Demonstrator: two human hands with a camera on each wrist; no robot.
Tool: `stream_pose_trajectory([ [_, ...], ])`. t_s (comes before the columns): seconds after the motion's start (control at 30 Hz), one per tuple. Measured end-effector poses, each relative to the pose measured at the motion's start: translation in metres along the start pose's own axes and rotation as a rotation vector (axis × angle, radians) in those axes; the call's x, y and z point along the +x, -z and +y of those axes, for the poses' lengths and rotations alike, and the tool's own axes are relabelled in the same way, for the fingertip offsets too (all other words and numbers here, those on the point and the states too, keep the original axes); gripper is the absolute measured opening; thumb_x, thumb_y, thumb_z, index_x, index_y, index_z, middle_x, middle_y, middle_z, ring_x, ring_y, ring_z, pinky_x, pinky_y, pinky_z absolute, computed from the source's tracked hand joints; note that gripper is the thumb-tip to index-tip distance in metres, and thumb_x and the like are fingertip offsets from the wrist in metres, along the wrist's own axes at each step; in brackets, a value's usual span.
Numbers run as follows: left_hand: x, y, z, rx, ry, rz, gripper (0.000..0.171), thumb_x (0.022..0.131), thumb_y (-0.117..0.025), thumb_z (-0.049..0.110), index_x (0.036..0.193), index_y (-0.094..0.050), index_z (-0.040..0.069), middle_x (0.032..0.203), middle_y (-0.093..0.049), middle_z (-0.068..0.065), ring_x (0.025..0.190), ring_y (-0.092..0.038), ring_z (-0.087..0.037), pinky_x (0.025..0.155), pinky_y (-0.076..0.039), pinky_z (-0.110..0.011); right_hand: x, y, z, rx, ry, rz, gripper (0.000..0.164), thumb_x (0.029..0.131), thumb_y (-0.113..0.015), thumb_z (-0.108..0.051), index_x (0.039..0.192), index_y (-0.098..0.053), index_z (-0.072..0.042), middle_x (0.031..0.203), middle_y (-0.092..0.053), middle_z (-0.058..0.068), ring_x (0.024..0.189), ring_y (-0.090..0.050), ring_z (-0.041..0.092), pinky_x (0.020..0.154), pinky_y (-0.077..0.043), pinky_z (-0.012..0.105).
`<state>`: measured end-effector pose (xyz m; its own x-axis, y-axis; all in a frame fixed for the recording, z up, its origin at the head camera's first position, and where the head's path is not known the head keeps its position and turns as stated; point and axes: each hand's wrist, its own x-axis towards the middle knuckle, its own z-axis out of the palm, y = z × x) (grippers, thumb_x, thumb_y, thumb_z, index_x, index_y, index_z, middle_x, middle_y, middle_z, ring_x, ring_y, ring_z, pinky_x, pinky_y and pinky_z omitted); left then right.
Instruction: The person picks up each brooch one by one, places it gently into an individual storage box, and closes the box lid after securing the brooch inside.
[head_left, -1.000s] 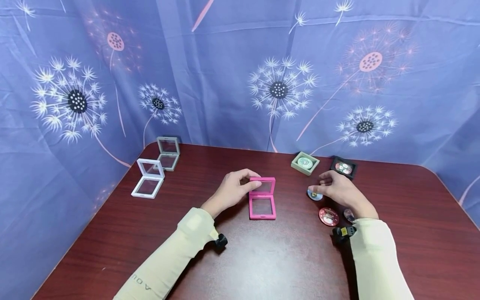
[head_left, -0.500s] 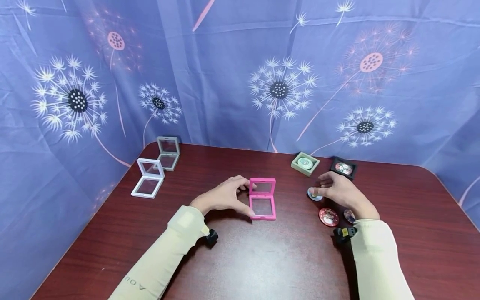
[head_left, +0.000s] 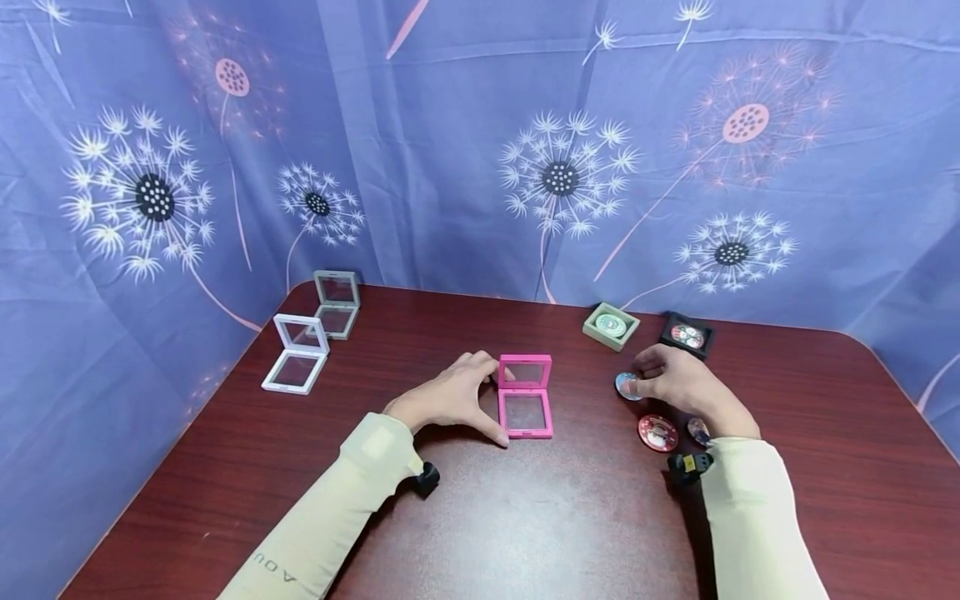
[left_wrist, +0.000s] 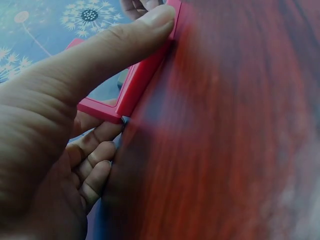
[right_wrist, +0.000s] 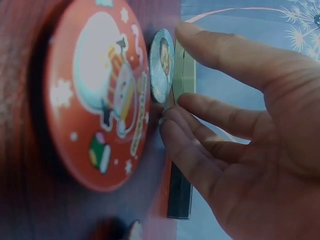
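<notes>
A pink hinged display frame with clear panels stands opened on the table, its lid upright. My left hand is spread along its left side: the straight thumb lies at the near left corner, and the other fingers reach behind the lid. In the left wrist view the thumb overlaps the pink edge. On the right, a round light-blue badge lies on the table. My right hand is over it, thumb and fingers spread about its far side and holding nothing. A red round badge lies nearer me.
A small dark badge lies under the right wrist. Behind are a green frame and a black frame, each with a round badge. White and grey frames stand opened at left, before a blue curtain.
The left hand has let go of the pink lid's top and slid down to the frame's left side, thumb moving to the near corner. The right thumb has come lower over the blue badge.
</notes>
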<state>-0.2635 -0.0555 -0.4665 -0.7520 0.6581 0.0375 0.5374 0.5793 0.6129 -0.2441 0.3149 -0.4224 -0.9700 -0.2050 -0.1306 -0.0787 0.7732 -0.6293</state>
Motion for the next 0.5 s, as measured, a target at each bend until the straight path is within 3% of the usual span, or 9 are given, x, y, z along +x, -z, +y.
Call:
stream_pose_trajectory([
  [0.23,0.0001,0.0009,0.0004,0.023,0.006,-0.004,0.078,0.064,-0.101,0.052,0.125,-0.064,0.022,0.123,-0.054,0.005,0.114,-0.046,-0.014,0.099,-0.047,-0.034,0.0005,0.0011,-0.0038,-0.103,0.002,-0.01,0.062,0.083,-0.091,-0.024,0.126,-0.063,0.009,0.118,-0.068,0.029,0.111,-0.065,0.045,0.096,-0.05,0.06],
  [0.5,-0.0006,0.0017,0.0003,0.017,-0.004,-0.003,0.079,0.064,-0.101,0.052,0.127,-0.065,0.02,0.123,-0.055,0.004,0.114,-0.046,-0.016,0.099,-0.047,-0.036,0.0017,-0.0016,-0.0048,-0.187,0.102,0.034,0.054,0.074,-0.095,-0.017,0.116,-0.07,0.004,0.103,-0.067,0.021,0.097,-0.065,0.039,0.088,-0.051,0.057],
])
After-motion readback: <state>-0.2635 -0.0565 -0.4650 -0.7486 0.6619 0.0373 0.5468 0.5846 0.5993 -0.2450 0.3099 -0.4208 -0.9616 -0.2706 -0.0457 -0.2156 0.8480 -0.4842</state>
